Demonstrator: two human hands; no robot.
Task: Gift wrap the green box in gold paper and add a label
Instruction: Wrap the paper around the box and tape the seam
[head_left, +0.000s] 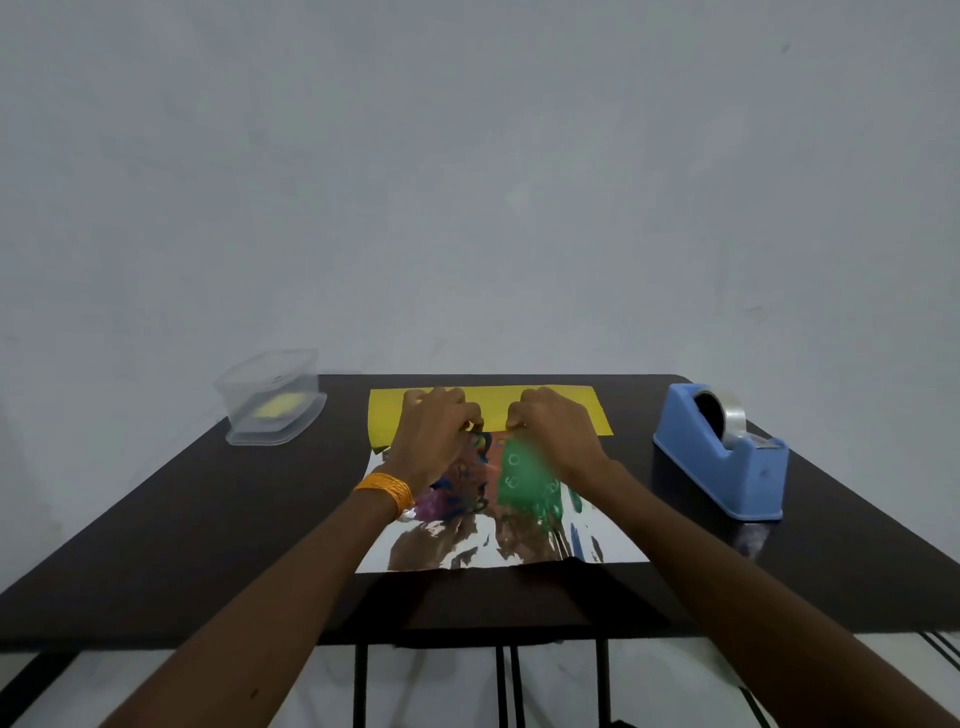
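Note:
The gold paper (550, 410) lies in the middle of the dark table, its mirror-like silver side (613, 540) facing up and its far edge showing as a yellow strip. My left hand (436, 431) and my right hand (556, 431) sit side by side at the near edge of that strip. The fingers of both are curled and pinch the paper. Just below my right hand shows the green box (519, 478) with pale rings, blurred and partly hidden by my hands. Coloured reflections cover the silver sheet around it.
A clear plastic container (270, 400) holding something yellow stands at the table's far left corner. A blue tape dispenser (722, 457) with a roll of clear tape stands at the right. The dark table (208, 545) ends close to me, and a plain wall rises behind it.

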